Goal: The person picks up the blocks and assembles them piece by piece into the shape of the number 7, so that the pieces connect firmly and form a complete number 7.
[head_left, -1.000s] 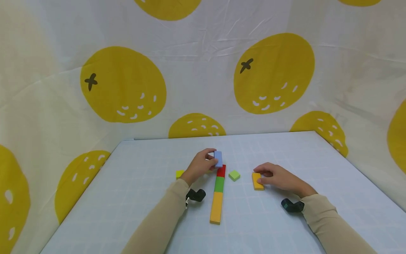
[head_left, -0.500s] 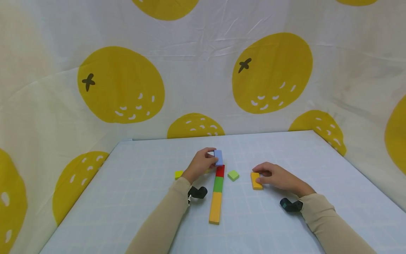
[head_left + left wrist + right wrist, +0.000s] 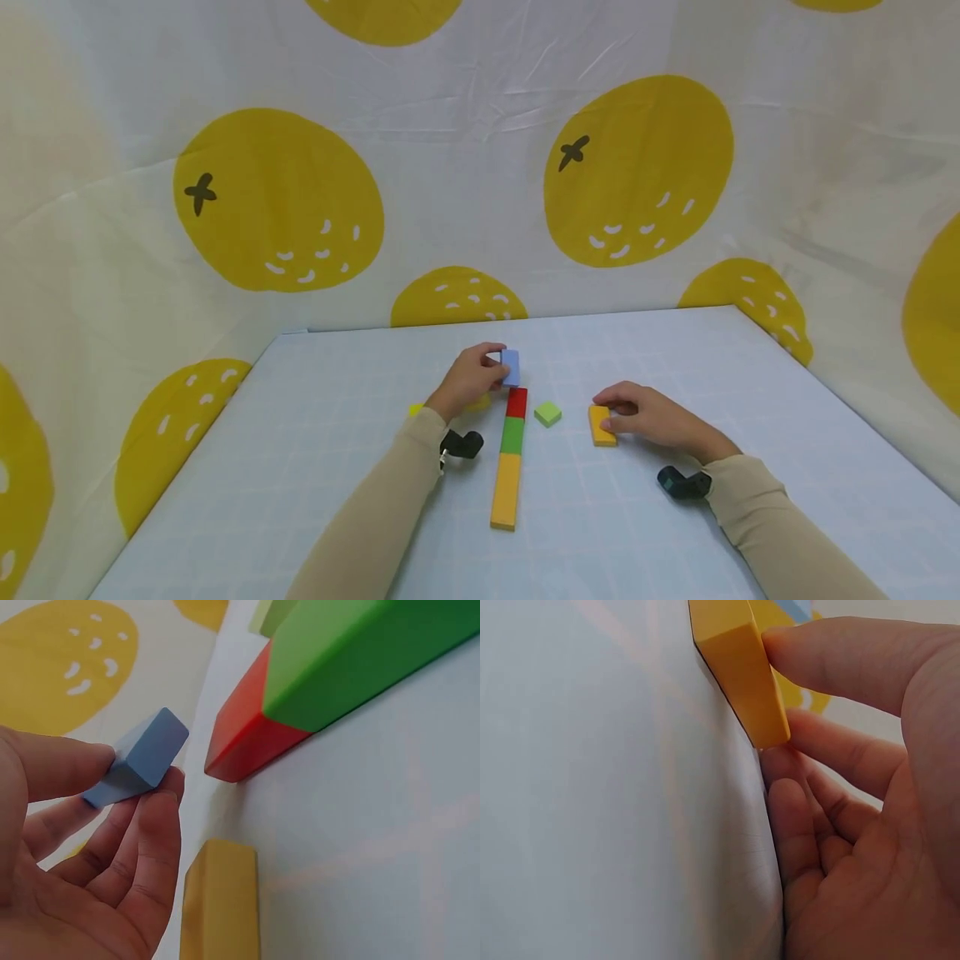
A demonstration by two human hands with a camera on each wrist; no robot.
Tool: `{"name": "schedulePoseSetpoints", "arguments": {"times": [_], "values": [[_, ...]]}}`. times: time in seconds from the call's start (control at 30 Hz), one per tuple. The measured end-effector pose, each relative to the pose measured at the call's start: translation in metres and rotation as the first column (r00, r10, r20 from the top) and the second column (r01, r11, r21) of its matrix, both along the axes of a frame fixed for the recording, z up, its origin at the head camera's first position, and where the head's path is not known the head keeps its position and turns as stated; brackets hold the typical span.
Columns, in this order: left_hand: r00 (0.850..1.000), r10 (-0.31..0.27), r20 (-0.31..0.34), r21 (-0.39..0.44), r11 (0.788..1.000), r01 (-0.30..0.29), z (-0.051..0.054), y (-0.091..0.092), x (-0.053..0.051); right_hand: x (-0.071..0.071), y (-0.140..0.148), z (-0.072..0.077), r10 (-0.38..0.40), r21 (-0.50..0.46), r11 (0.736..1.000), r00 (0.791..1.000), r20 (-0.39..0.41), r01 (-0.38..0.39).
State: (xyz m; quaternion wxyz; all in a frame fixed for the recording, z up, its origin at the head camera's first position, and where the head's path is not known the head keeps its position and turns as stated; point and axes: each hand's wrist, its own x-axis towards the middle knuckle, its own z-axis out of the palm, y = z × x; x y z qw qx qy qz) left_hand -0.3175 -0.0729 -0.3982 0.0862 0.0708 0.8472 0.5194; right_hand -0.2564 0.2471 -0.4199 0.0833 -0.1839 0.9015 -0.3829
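My left hand (image 3: 467, 382) pinches a blue block (image 3: 510, 367) between thumb and fingers, just beyond the far end of a row of blocks. In the left wrist view the blue block (image 3: 154, 750) is tilted and apart from the red block (image 3: 241, 727). The row holds a red block (image 3: 517, 402), a green block (image 3: 512, 435) and a long orange-yellow piece (image 3: 506, 492) nearest me. My right hand (image 3: 663, 421) grips an orange block (image 3: 602, 426) lying on the table; in the right wrist view the thumb touches the orange block (image 3: 742, 671) from one side.
A light green block (image 3: 548, 413) lies between the row and my right hand. Partly behind my left hand and wrist are a yellow block (image 3: 478, 403) and another bright yellow one (image 3: 416, 409). A patterned curtain (image 3: 465, 183) hangs behind the table (image 3: 637, 533).
My left hand with the blue block has moved slightly away from the row's red end, leaving a small gap in view. The right hand keeps its grip on the orange block.
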Motion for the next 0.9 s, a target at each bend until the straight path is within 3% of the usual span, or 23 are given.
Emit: {"name": "schedulePoseSetpoints", "arguments": {"times": [0.33, 0.9], "values": [[1.0, -0.011, 0.03, -0.037, 0.999, 0.012, 0.008, -0.001, -0.006, 0.003, 0.0, 0.004, -0.006, -0.001, 1.0, 1.0, 0.005, 0.006], [0.999, -0.02, -0.033, -0.027, 0.999, 0.019, -0.007, 0.003, -0.014, -0.002, 0.0, -0.004, -0.031, 0.008, 0.999, 0.999, 0.015, 0.031]]}}
